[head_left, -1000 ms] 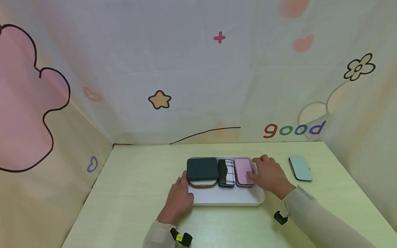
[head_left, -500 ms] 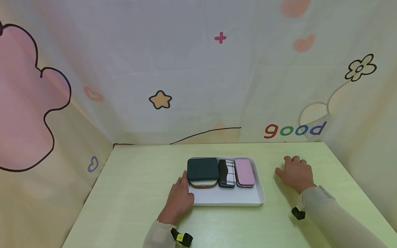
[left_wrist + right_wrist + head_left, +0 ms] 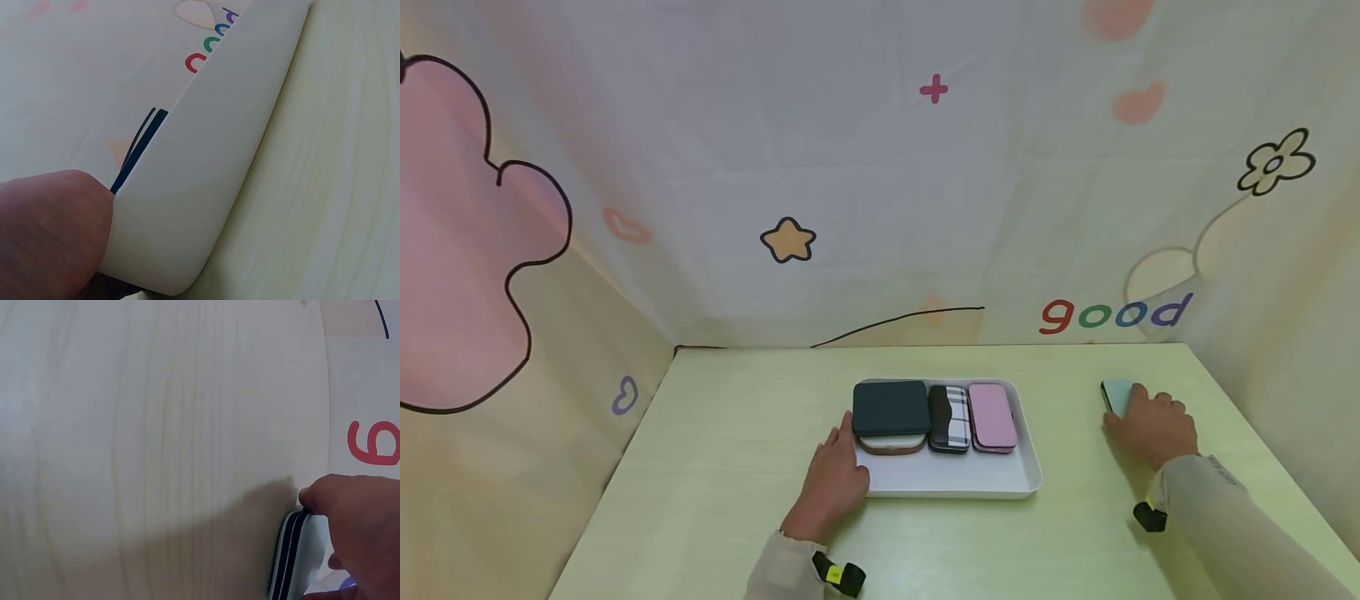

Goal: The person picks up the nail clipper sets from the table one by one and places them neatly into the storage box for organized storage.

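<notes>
a second ago the right hand (image 3: 1152,429) lay on the pink case (image 3: 992,417) in the white tray (image 3: 955,482); half a second ago it was out over the bare tabletop (image 3: 722,467), and now it lies on the mint green case (image 3: 1116,394) at the right side, well apart from the tray. the left hand (image 3: 835,479) has not moved. the tray and its cases lie as before.

the right grip covers most of the mint case, fingers curled over it, thumb tip at its edge in the right wrist view (image 3: 322,495). the left grip rests against the tray's left near corner, thumb pressed on the wall (image 3: 187,206), its fingers out of sight, so whether it clasps the rim cannot be told.

in the tray sit a dark green case (image 3: 891,407) on a tan one, a plaid case (image 3: 948,419) and the pink case, side by side.

the backdrop reads "good" (image 3: 1114,314) in coloured letters.
</notes>
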Tool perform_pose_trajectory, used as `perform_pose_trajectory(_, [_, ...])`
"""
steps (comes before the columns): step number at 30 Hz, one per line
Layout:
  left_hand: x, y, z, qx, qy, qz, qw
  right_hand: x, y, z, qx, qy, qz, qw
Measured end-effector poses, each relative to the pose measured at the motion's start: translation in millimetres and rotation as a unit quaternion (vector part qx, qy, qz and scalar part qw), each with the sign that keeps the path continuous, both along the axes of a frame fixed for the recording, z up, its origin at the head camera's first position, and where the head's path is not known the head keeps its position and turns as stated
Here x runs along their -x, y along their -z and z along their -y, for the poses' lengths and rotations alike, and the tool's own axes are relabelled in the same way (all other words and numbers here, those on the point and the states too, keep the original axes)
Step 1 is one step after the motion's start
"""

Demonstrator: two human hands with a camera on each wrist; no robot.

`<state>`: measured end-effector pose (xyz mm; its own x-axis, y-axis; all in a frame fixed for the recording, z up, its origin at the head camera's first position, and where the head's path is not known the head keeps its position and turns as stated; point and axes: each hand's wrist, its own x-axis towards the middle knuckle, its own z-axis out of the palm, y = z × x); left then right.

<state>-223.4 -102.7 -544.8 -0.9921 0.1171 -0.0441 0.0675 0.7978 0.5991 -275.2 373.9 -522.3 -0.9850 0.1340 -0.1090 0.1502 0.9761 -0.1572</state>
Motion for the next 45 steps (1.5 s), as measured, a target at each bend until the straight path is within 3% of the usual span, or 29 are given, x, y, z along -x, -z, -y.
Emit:
perform_pose_trajectory(5, [0.9, -0.1, 0, -0.002, 0.002, 0.0, 1.0, 2.2, -2.4, -5, 0.02, 0.0, 0.045, 0.999])
perform_pose_trajectory(19, [0.6, 0.2, 1, -0.003, -0.001, 0.008, 1.0, 1.2, -5.1, -2, 0.046, 0.003, 0.045, 0.998])
perform_pose_trajectory(30, [0.1, -2.3, 0, -0.004, -0.002, 0.007, 1.0, 1.7, -7.6, 21, 0.058, 0.001, 0.034, 0.998])
perform_pose_trajectory(45, [-1.1, -0.2, 0, -0.015, 0.002, -0.002, 0.9999, 4.0, -29.5, 77, 0.066, -0.039, -0.019, 0.997])
